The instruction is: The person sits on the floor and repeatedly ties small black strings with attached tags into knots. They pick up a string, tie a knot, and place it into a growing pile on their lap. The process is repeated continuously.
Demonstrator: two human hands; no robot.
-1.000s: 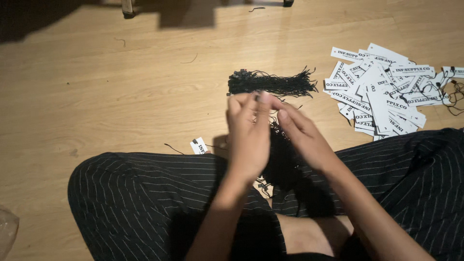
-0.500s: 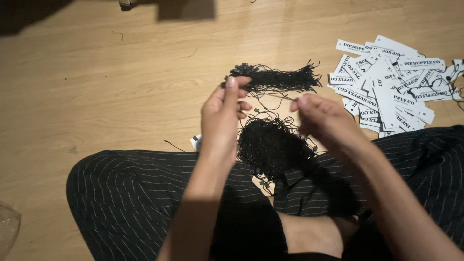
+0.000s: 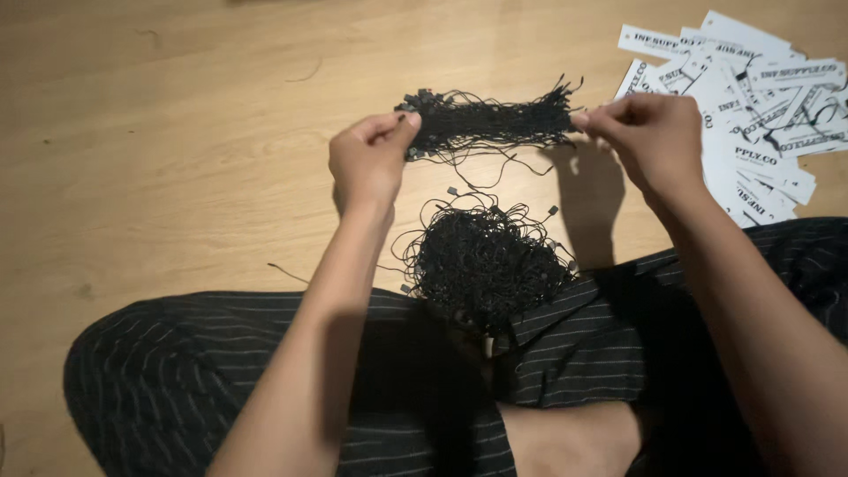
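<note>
Two hands pinch one thin black string: left hand [image 3: 369, 162] and right hand [image 3: 652, 132], stretched above the straight string bundle [image 3: 490, 122] on the floor at 12 o'clock. Tangled pile [image 3: 488, 261] sits below; paper tags [image 3: 751, 106] at 2. Looks light, limp, snag-prone, so best gripped at the ends.

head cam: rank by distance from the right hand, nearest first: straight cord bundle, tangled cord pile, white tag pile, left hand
1. straight cord bundle: pinched at right hand
2. white tag pile: just right, partly under it
3. tangled cord pile: lower left
4. left hand: bundle's far end
</note>
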